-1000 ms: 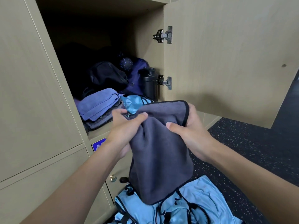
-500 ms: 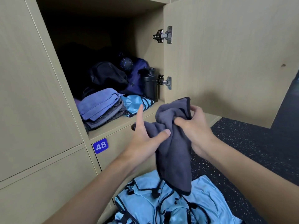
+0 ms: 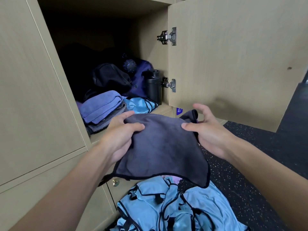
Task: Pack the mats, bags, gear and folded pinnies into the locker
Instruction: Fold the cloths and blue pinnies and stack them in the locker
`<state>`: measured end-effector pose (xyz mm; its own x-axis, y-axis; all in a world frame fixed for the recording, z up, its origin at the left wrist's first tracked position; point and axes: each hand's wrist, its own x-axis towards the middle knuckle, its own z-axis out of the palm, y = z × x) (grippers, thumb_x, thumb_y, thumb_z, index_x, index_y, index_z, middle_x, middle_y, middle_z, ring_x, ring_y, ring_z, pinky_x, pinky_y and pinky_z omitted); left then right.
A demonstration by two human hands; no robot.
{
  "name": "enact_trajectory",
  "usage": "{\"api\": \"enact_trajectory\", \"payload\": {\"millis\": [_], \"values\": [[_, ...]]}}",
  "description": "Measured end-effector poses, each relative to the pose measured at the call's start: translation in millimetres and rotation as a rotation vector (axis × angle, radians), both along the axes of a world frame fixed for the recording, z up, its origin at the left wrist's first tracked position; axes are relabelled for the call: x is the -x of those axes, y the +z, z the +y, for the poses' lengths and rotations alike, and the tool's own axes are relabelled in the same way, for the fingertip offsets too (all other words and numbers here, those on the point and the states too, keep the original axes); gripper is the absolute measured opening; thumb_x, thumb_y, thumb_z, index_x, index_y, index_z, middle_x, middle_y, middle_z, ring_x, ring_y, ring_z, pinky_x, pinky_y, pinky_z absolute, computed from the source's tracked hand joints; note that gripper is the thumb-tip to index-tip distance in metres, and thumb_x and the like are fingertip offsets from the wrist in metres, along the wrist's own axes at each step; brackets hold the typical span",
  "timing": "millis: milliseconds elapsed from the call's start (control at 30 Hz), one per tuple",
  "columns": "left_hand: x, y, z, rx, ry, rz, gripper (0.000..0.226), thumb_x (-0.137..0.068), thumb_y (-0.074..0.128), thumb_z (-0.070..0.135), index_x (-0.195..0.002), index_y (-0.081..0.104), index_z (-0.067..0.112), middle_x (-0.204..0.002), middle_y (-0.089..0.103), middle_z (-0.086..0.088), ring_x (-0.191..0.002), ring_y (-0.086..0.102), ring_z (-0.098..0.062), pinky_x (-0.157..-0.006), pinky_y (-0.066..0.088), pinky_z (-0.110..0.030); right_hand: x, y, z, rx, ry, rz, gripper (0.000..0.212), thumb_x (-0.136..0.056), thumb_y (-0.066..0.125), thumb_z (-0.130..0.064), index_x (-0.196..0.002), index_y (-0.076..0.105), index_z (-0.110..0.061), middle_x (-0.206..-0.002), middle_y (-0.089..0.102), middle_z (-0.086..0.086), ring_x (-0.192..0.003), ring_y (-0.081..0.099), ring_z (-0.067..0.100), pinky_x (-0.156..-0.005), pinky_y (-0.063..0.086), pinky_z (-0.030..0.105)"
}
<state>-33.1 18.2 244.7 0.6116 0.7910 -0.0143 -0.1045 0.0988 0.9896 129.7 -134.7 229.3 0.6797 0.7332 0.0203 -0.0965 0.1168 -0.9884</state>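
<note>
The locker (image 3: 148,39) is shown open, with its door (image 3: 233,55) swung out to the right above a dark speckled floor (image 3: 260,155). A loose pile of light blue pinnies (image 3: 191,209) with black trim is heaped on the floor just in front of the lower locker fronts. A grey cloth (image 3: 161,147) edged in black is held spread out in the air above that pile and in front of the shelf edge, part of which is hidden by it. Its upper left edge is gripped by the left hand (image 3: 118,139), thumb on top and fingers beneath. Its bunched upper right corner is pinched by the right hand (image 3: 211,132), thumb on top, with the forefinger raised clear. Inside the locker, a black bag (image 3: 110,77) and a navy bag (image 3: 141,80) are lodged at the rear, where the contents further back are too dark to tell. The front of the shelf is occupied by a folded purple towel (image 3: 100,105) laid on grey folded items, with a folded blue pinny (image 3: 138,105) touching it on the right. A black bottle (image 3: 154,87) is stood upright against the right wall, beside the lower hinge (image 3: 170,85). A dotted ball (image 3: 129,65) is seated on the navy bag. A blue number tag (image 3: 179,110) and a brass knob (image 3: 115,182) are fixed to the locker fronts below.
</note>
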Motion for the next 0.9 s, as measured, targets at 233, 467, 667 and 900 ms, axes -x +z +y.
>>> {"api": "enact_trajectory", "payload": {"millis": [233,467,667,900], "values": [[15.1,-6.1,3.4,-0.340,-0.010,0.232,0.042,-0.084,0.073,-0.006,-0.111,0.061,0.024,-0.106,0.070,-0.026,-0.088,0.070,-0.030,-0.086,0.059,-0.043,-12.5,0.8,-9.7,0.106,-0.188,-0.173,0.054,-0.097,0.057,-0.003,-0.134,0.042,-0.039,-0.103,0.064,0.012,-0.087,0.063,0.024,-0.069,0.052,0.030],[20.3,-9.6,15.2,-0.354,0.204,0.195,0.026,-0.086,0.073,0.001,-0.089,0.054,0.018,-0.075,0.060,-0.014,-0.063,0.053,-0.021,-0.061,0.046,-0.035,-24.0,-1.2,-20.2,0.128,-0.138,-0.082,0.040,-0.100,0.054,-0.011,-0.133,0.041,-0.029,-0.083,0.056,0.010,-0.077,0.060,0.024,-0.065,0.054,0.032],[20.3,3.7,19.2,-0.107,0.101,0.048,0.019,-0.096,0.061,0.007,-0.113,0.068,0.011,-0.108,0.070,-0.010,-0.089,0.068,-0.016,-0.079,0.053,-0.026,-14.9,-4.7,-19.6,-0.001,-0.029,-0.098,0.026,-0.093,0.053,0.012,-0.101,0.064,-0.011,-0.080,0.053,0.013,-0.078,0.058,0.027,-0.081,0.055,0.045],[30.2,8.4,23.0,-0.151,0.019,0.046,0.040,-0.095,0.052,-0.012,-0.123,0.063,0.014,-0.098,0.076,-0.009,-0.088,0.073,-0.017,-0.081,0.057,-0.029,-21.9,-2.0,-24.4,0.123,0.068,-0.318,0.038,-0.085,0.067,0.009,-0.103,0.065,-0.024,-0.111,0.070,0.006,-0.104,0.067,0.019,-0.092,0.053,0.029]]}}
